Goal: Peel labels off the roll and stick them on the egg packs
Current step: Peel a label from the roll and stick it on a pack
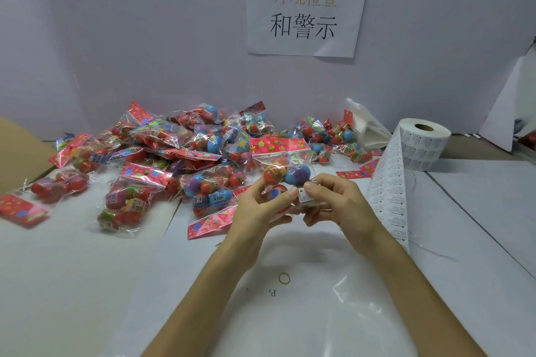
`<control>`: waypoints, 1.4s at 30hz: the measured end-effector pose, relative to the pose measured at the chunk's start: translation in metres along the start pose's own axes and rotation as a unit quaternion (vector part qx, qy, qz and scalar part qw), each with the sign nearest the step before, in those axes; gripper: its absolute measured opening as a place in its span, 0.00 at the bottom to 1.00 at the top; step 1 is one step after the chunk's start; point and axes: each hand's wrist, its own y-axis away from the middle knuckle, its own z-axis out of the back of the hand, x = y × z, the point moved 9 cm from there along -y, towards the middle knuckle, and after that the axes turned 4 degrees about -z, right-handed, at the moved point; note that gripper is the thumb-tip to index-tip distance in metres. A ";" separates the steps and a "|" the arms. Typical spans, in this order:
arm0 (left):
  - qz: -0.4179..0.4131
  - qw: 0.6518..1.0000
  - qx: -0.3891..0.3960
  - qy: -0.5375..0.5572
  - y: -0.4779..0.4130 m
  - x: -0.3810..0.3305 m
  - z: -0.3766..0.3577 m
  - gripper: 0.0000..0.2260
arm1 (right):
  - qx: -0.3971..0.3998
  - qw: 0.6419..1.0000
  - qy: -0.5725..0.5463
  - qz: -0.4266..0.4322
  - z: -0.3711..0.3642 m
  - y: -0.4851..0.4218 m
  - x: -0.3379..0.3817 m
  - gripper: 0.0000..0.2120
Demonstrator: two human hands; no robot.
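The egg pack (pixel 285 174) is held over the tabletop (pixel 72 269), left hand (pixel 256 206) gripping its lower part, right hand (pixel 339 203) pinching a white label (pixel 305 195) against the clear wrap; sticking appears to be the step in hand. Next it likely needs the label smoothed flat, then another peeled from the roll (pixel 423 139). Packs in the pile (pixel 188 148) behind each hold coloured eggs (pixel 211 109).
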 end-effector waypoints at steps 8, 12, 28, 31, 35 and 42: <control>0.007 1.000 -0.011 -0.002 0.000 0.000 0.002 0.31 | -0.006 0.999 0.034 0.020 0.000 0.001 0.001 0.15; 0.015 0.999 0.013 0.025 0.000 0.001 0.000 0.28 | 0.006 1.000 0.011 0.011 0.000 0.000 0.000 0.14; 0.003 0.999 -0.050 -0.021 -0.002 0.004 0.011 0.17 | -0.014 0.991 0.117 0.056 -0.003 -0.002 -0.001 0.10; -0.025 0.997 -0.061 -0.051 -0.003 0.000 0.011 0.17 | -0.001 0.993 0.110 0.047 -0.005 -0.003 -0.002 0.09; -0.052 0.993 -0.072 -0.072 -0.002 -0.004 0.013 0.16 | -0.008 0.987 0.149 0.063 -0.007 -0.001 0.002 0.13; -0.009 0.998 -0.070 -0.003 -0.004 0.005 0.016 0.13 | 0.030 0.991 0.117 0.058 -0.010 0.001 0.002 0.05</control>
